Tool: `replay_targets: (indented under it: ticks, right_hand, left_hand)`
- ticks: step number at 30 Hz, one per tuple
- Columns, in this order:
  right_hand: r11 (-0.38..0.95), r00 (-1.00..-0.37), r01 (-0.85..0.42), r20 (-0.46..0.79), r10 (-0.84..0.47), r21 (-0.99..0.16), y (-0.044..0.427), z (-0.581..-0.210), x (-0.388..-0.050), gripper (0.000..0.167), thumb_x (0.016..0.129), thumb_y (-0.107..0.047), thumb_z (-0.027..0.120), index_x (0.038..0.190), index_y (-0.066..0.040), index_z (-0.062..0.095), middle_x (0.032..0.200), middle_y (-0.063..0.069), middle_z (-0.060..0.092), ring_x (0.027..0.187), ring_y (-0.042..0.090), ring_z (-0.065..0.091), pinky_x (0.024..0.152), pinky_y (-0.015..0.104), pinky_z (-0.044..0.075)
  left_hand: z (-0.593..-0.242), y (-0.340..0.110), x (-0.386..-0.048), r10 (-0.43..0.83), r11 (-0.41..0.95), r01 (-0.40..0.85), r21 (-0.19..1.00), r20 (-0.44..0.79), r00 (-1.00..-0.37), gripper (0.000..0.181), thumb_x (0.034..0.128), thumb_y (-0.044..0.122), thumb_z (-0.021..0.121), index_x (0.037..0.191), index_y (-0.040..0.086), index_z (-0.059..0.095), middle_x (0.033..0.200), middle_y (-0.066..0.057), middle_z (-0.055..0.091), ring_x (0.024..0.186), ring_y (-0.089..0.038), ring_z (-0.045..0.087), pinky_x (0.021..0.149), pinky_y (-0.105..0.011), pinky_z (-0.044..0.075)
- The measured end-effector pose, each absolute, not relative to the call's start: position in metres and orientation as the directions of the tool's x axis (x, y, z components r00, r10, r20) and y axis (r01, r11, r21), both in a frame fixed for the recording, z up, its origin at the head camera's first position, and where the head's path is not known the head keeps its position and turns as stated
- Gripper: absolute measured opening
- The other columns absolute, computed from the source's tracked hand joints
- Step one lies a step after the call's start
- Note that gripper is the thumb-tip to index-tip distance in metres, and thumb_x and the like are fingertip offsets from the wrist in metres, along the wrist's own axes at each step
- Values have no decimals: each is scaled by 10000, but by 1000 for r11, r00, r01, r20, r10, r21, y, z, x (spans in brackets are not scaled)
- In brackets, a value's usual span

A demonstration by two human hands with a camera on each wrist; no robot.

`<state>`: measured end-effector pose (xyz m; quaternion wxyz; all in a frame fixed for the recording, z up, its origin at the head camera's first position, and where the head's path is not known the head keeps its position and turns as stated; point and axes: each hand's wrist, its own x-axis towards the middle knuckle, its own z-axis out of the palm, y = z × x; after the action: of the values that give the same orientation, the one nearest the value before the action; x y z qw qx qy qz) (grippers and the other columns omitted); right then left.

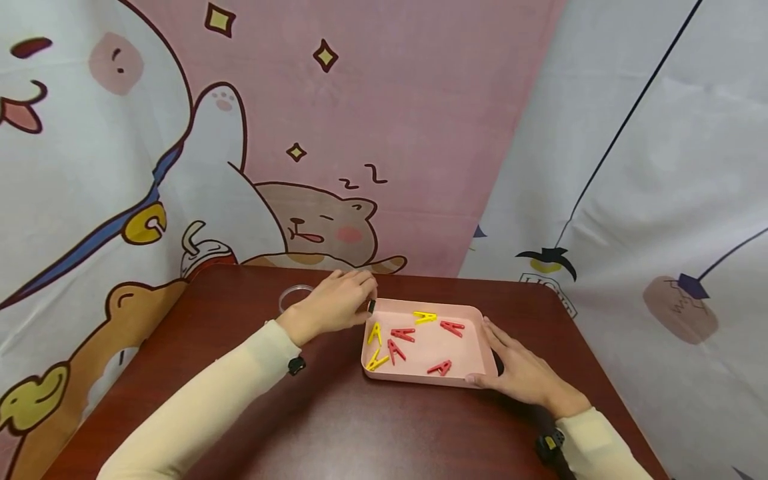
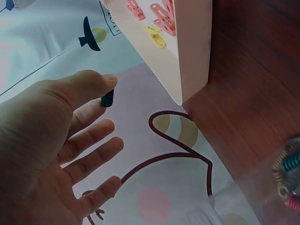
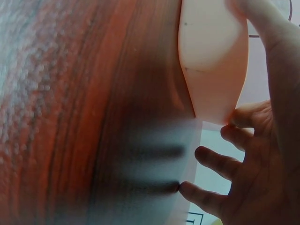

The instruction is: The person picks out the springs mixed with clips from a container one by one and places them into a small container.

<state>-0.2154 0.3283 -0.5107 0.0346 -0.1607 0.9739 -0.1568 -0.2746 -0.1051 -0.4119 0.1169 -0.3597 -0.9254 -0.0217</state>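
Observation:
Between thumb and index finger, my left hand (image 1: 336, 299) pinches a small dark green coil spring (image 2: 107, 98) beside the left end of a pink tray (image 1: 414, 379). The other fingers of that hand are spread. Inside the tray lie red clothespins (image 1: 403, 335) and yellow clothespins (image 1: 425, 317), scattered apart. My right hand (image 1: 522, 367) holds the tray's right end, thumb at the near corner and index finger farther along the wall. Its remaining fingers hang loosely spread in the right wrist view.
Left of the tray, partly behind my left hand, stands a clear round container (image 1: 294, 289). Gold, teal and red coil springs (image 2: 291, 161) show in it in the left wrist view. A printed cloth (image 1: 420, 167) hangs behind the dark wooden table (image 1: 336, 427).

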Motion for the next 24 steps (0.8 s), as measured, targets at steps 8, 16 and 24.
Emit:
replay_targets:
  ticks: [8,16,24]
  right_hand:
    - [901,-945,-304,-21,-326,-309,326,-509,-216,1287,922,-876,760,1854,-123,289,1938,173,287,1629,532,534,1167,794,559]
    - [899,-940,-325,-3,-341,-294,327,-510,-216,1280,926,-873,752,1846,-104,305,1925,193,314,1616,553,539,1183,821,530]
    - [893,-937,-335,10,-348,-300,327,-508,-214,1276,925,-862,767,1841,-95,318,1922,189,324,1618,530,552,1187,792,545]
  left_hand:
    - [-411,-127,-268,623,764,645,0,256,-739,369,1008,359,942,1259,185,735,1365,-12,746,1329,-279,762,1144,-568,601]
    - [-408,-147,-264,586,785,619,24,292,-756,376,995,356,955,1237,171,735,1397,-40,749,1309,-309,765,1134,-600,604]
    - [-412,-164,-262,556,802,596,51,304,-774,377,1000,355,946,1247,150,748,1421,-67,751,1337,-302,761,1114,-619,608]
